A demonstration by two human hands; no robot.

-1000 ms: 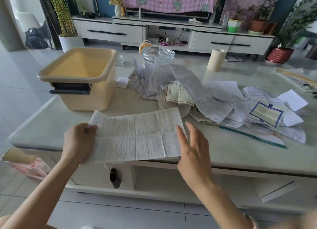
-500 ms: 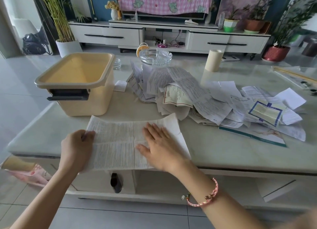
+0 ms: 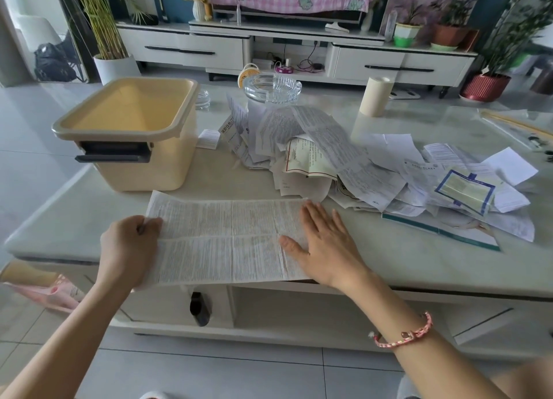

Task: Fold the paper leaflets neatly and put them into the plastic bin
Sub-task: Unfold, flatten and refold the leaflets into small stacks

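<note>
Head view: 1 long printed leaflet (image 3: 221, 237) lies spread across the lower middle of the frame, on the near edge of the bench (image 3: 419, 267). The left hand (image 3: 128, 249) is at its left end, grip clenched on the paper's edge. The right hand (image 3: 326, 246) is at the right end, grip released, palm and straight fingers pressing the sheet flat. The cream plastic bin (image 3: 167, 165) sits upper left, just behind the leaflet, no paper visible inside. A heap of loose leaflets (image 3: 359, 171) sprawls to the right. My read: flattening before the 1st fold. Next, bring 1 end over the other, edges matched, then press the crease.
</note>
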